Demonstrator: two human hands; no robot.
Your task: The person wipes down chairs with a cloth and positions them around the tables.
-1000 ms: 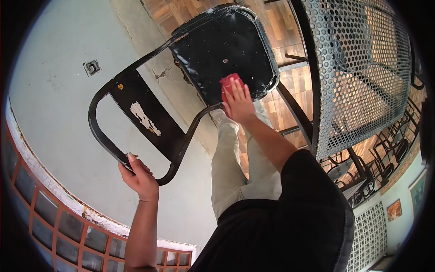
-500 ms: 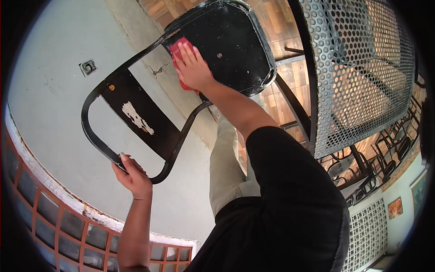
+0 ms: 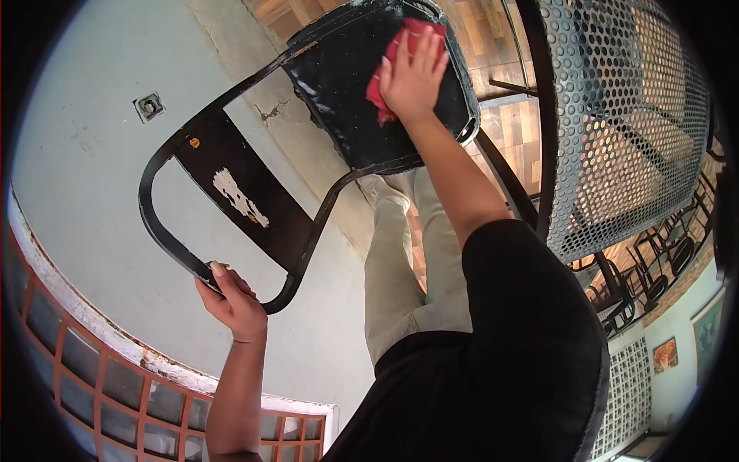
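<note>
A black metal chair (image 3: pixel 335 185) tilts in front of me, its backrest panel (image 3: pixel 242 196) scuffed with a bare white patch. My left hand (image 3: pixel 233 302) is closed around the top tube of the chair's back frame. Under my right hand (image 3: pixel 416 81) is a red cloth (image 3: pixel 382 96), pressed against the black seat (image 3: pixel 339 85) near its far right edge. The fingers of that hand lie spread over the cloth, and the palm hides part of it. Worn paint and small pale specks mark the seat.
A perforated metal table (image 3: pixel 623 115) stands close on the right. Beyond it are several black chairs (image 3: pixel 666 258). To the left is a pale wall (image 3: pixel 85 192) with a socket box (image 3: pixel 149 107); a reddish-brown window grid (image 3: pixel 100 385) lies at lower left. The floor (image 3: pixel 504 131) is patterned brown.
My right hand has slid the red cloth across the seat, from the side near the backrest toward the far right edge. My left hand keeps its grip on the frame.
</note>
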